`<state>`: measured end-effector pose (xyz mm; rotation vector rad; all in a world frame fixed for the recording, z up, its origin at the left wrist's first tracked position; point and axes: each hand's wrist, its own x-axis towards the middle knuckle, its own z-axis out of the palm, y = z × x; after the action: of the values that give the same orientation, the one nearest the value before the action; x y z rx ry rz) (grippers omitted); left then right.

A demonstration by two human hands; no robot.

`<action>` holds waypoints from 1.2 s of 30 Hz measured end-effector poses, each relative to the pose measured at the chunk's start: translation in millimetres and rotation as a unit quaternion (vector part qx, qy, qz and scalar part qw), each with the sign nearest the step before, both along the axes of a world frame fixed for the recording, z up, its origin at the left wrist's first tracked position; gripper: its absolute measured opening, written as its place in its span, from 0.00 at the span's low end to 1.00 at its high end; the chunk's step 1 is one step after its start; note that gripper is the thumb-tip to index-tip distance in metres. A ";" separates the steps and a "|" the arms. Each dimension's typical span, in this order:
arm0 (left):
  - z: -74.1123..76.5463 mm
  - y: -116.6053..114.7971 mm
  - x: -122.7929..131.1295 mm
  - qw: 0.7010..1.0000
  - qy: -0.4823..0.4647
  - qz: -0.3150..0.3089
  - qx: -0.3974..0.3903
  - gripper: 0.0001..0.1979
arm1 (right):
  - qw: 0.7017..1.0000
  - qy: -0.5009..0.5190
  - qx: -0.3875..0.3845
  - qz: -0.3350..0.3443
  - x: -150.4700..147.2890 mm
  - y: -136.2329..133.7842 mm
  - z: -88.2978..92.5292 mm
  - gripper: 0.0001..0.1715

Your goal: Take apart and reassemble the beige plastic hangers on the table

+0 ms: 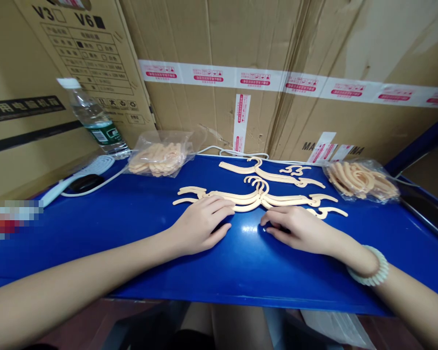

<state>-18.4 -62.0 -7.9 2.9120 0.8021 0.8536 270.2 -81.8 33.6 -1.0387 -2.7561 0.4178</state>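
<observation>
Pale peach plastic folding hangers [241,198] lie overlapped in the middle of the blue table, their hooks bunched together. My left hand [206,223] rests over their left arms, fingers stretched out and thumb apart. Just right of centre, my right hand [295,226] is low over the table near the hangers' lower edge. Its fingers are curled and the thumb is close to the index fingertip; a tiny bright spot shows there, too small to name. Behind the stack lies a separate hanger [277,175], with small hook-shaped pieces [295,169] beside it.
Clear bags of hanger parts lie on both sides: the left bag [160,158] and the right bag [363,180]. A water bottle [98,121] stands back left, near a white cable [95,190] and a dark oval object [86,183]. Large cardboard boxes [211,112] wall the back.
</observation>
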 end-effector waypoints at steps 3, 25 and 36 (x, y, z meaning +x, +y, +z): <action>0.1 0.2 -0.2 1.000 -0.003 0.007 -0.004 0.13 | 1.000 -0.007 0.016 -0.017 1.0 1.5 0.7 0.08; 3.0 -4.1 1.0 0.993 0.010 -0.119 -0.006 0.14 | 0.992 -0.043 0.105 -0.063 10.3 9.7 5.5 0.11; 4.6 -4.7 3.1 0.985 0.017 -0.169 -0.004 0.13 | 0.997 -0.039 0.057 -0.021 9.4 6.6 2.7 0.10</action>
<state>-15.3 -66.7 -3.3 2.9364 0.2937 0.7664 279.6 -75.2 36.2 -1.1034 -2.7826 0.2146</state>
